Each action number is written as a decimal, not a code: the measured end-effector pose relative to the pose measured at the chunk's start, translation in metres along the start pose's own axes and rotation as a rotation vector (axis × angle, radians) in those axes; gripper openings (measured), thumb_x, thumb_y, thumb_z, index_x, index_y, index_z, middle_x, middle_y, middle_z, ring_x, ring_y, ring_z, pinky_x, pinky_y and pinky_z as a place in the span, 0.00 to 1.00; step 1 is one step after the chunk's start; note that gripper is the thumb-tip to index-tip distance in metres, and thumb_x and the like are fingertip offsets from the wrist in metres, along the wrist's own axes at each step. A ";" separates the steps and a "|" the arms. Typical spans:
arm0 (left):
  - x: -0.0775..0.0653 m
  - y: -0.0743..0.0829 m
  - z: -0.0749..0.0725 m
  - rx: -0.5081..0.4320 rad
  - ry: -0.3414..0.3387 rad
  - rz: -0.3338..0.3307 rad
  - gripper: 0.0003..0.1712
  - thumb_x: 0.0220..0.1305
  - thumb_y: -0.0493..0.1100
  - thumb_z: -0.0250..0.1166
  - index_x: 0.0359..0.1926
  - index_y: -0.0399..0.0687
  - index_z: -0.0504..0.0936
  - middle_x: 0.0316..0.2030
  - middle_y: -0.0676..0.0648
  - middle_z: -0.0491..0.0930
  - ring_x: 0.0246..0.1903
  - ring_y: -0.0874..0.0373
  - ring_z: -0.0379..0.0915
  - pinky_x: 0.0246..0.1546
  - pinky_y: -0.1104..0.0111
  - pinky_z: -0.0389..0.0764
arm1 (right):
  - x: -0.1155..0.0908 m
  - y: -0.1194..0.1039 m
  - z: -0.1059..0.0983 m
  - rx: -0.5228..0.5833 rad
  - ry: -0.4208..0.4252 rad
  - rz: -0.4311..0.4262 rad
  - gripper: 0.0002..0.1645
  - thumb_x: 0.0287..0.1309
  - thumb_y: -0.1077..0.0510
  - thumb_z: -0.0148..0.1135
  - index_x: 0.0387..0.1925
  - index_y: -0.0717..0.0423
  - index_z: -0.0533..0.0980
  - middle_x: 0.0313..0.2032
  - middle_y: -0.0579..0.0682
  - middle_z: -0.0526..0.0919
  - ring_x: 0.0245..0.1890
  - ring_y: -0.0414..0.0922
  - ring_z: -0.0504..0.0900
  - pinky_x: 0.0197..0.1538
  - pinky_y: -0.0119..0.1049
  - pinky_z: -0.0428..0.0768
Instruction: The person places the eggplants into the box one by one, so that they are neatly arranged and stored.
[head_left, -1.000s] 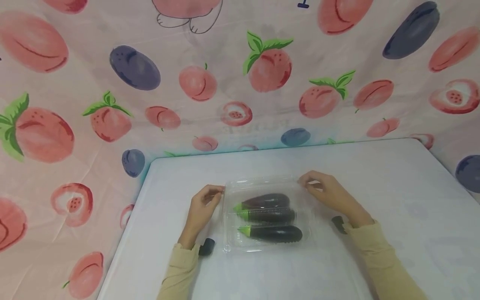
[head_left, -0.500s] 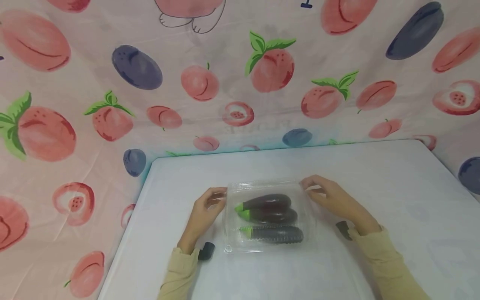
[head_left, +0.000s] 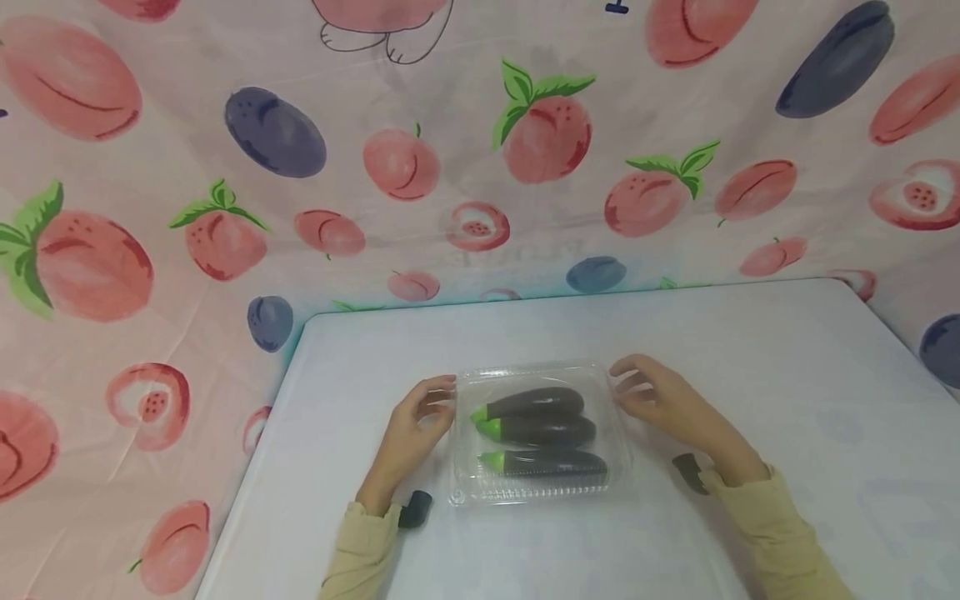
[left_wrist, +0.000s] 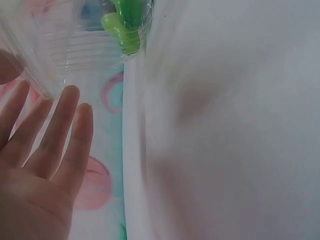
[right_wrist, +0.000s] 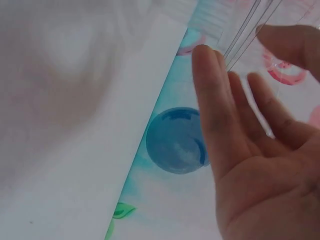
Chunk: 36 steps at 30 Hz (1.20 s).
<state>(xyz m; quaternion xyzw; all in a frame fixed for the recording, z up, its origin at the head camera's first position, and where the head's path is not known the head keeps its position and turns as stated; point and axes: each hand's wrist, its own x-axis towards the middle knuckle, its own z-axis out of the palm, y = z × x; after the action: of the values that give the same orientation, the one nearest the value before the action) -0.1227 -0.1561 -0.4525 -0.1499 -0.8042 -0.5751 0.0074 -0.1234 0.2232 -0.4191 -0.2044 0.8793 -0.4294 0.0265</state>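
A clear plastic clamshell container [head_left: 525, 377] lies on the white table, its lid down over three eggplants. The back eggplant [head_left: 534, 402] and middle eggplant [head_left: 549, 431] lie close together; the front eggplant [head_left: 555, 461] is slightly apart, all with green caps to the left. My left hand [head_left: 412, 425] is at the container's back left corner, its fingers [left_wrist: 60, 115] stretched out with tips at the edge in the left wrist view. At the back right corner is my right hand [head_left: 667, 408], fingers loosely extended and thumb [right_wrist: 290, 45] apart from them, beside the clear wall.
The white table [head_left: 750, 350] ends at the back against a hanging cloth [head_left: 465, 150] printed with peaches and plums. A dark wrist device [head_left: 415, 509] shows by the left cuff, and another dark device [head_left: 689, 472] by the right cuff.
The lid has swung down toward the front, its ridged edge passing over the eggplants to the container's front side. Both hands have loosened at the back corners, the right moving slightly outward.
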 end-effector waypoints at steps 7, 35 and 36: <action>-0.002 -0.005 0.002 0.003 0.030 -0.040 0.24 0.67 0.33 0.63 0.62 0.50 0.75 0.63 0.47 0.75 0.59 0.48 0.76 0.61 0.54 0.77 | -0.002 0.003 0.004 0.058 -0.024 0.087 0.23 0.64 0.66 0.61 0.58 0.70 0.69 0.50 0.66 0.81 0.48 0.60 0.83 0.44 0.41 0.87; -0.037 0.019 0.002 0.011 -0.013 -0.249 0.28 0.67 0.37 0.63 0.67 0.44 0.69 0.58 0.42 0.77 0.51 0.47 0.81 0.47 0.64 0.85 | -0.003 -0.001 0.008 0.263 -0.052 0.178 0.28 0.62 0.71 0.54 0.63 0.74 0.63 0.48 0.69 0.78 0.43 0.54 0.85 0.35 0.35 0.87; -0.040 0.021 0.002 0.004 -0.018 -0.275 0.29 0.67 0.38 0.63 0.67 0.44 0.69 0.58 0.42 0.77 0.50 0.48 0.81 0.44 0.65 0.86 | -0.003 -0.002 0.008 0.267 -0.051 0.178 0.28 0.62 0.71 0.54 0.63 0.74 0.63 0.48 0.69 0.78 0.43 0.54 0.85 0.35 0.35 0.87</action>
<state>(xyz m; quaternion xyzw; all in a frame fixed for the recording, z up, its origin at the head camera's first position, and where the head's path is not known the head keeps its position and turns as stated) -0.0793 -0.1576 -0.4415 -0.0432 -0.8182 -0.5679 -0.0783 -0.1185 0.2171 -0.4236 -0.1312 0.8281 -0.5330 0.1136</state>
